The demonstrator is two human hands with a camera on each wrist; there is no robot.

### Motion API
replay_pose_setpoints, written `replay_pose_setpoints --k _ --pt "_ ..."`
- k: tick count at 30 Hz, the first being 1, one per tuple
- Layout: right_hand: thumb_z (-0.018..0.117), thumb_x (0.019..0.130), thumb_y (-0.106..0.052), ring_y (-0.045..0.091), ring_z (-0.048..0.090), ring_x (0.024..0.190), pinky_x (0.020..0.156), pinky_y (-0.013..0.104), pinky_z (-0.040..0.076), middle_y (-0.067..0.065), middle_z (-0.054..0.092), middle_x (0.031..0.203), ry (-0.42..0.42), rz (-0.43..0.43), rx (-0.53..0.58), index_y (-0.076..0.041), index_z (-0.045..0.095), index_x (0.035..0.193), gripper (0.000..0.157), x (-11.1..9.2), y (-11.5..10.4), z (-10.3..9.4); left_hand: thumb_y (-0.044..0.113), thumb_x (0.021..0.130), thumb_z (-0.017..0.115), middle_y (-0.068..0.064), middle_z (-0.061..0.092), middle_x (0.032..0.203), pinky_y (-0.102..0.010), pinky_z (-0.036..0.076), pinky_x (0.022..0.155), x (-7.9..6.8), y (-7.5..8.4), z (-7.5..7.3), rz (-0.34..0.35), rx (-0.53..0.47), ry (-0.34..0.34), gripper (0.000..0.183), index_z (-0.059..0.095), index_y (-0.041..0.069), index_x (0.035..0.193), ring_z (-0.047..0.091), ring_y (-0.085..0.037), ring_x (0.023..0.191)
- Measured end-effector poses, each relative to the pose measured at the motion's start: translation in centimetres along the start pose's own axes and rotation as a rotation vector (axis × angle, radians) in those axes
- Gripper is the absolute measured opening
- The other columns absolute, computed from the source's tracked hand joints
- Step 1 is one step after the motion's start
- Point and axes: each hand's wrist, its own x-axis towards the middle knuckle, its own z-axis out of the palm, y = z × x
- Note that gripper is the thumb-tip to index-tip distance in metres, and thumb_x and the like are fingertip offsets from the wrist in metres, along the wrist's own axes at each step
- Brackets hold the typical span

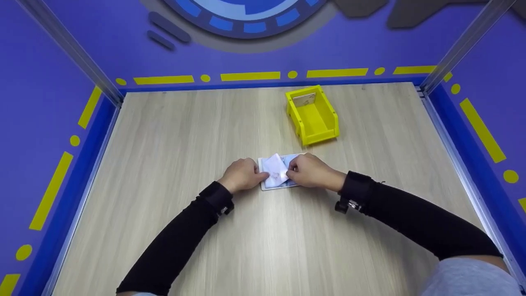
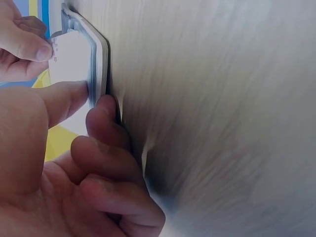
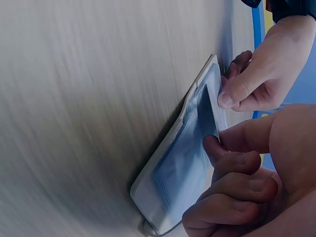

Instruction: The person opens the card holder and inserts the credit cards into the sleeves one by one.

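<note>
A flat rectangular item point(image 3: 180, 160) with a pale rim and a bluish, clear-looking surface lies on the table; its exact kind cannot be told. Over its top stands a thin white sheet point(image 1: 274, 167), tilted, with small faint print. My left hand point(image 1: 243, 176) pinches the item's left edge, thumb on top and a finger at the side in the left wrist view. Between thumb and forefinger, my right hand point(image 1: 313, 170) pinches the sheet's right edge; its other fingers are curled. That hand hides the item's right part in the head view.
Just beyond the hands, a yellow open-front bin point(image 1: 314, 119) stands on the wooden table point(image 1: 197, 131), with a white patterned piece against its back wall. Blue panels point(image 1: 370, 45) enclose the table at the back and sides, with metal posts in the corners.
</note>
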Motion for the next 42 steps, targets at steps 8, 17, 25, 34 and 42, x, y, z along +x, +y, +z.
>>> replay_pose_setpoints --k 8,17,25,34,42 --pt "0.071 0.104 -0.026 0.013 0.050 0.065 0.063 0.029 0.039 -0.008 0.049 0.067 -0.028 -0.008 -0.018 -0.014 0.069 0.077 0.029 0.1 -0.4 0.5 0.048 0.102 0.073 0.006 0.049 0.064 -0.032 0.036 0.059 0.4 -0.8 0.5 0.024 0.001 -0.001 0.052 0.055 0.020 0.063 0.049 -0.016 0.062" --pt "0.071 0.104 -0.028 0.014 0.050 0.064 0.061 0.029 0.038 -0.006 0.050 0.066 -0.070 -0.001 -0.031 -0.016 0.064 0.074 0.033 0.2 -0.8 0.8 0.046 0.102 0.073 0.007 0.045 0.061 -0.032 0.034 0.056 -0.2 -0.2 0.2 0.016 0.005 0.001 0.054 0.051 0.021 0.061 0.045 -0.016 0.058" --pt "0.064 0.108 -0.026 0.017 0.050 0.069 0.064 0.031 0.038 -0.003 0.049 0.071 -0.096 -0.044 -0.121 -0.013 0.062 0.079 0.032 0.4 -1.0 0.9 0.050 0.103 0.072 0.007 0.045 0.062 -0.031 0.033 0.056 -0.2 -0.2 0.4 0.017 0.016 0.015 0.056 0.049 0.020 0.063 0.045 -0.015 0.059" --pt "0.063 0.105 -0.025 0.017 0.049 0.065 0.060 0.031 0.037 -0.004 0.047 0.067 -0.084 0.023 -0.081 -0.016 0.055 0.069 0.038 0.4 -1.3 1.2 0.051 0.104 0.072 0.007 0.044 0.062 -0.031 0.033 0.056 -0.4 -0.1 0.1 0.013 0.008 0.010 0.057 0.048 0.019 0.063 0.045 -0.015 0.060" --pt "0.062 0.104 -0.025 0.016 0.047 0.061 0.056 0.031 0.037 -0.003 0.046 0.067 -0.092 0.113 -0.034 -0.017 0.053 0.068 0.039 0.3 -1.4 1.1 0.050 0.104 0.073 0.008 0.043 0.060 -0.030 0.032 0.056 -0.3 -0.2 0.0 0.020 0.011 0.004 0.058 0.048 0.020 0.061 0.044 -0.014 0.058"
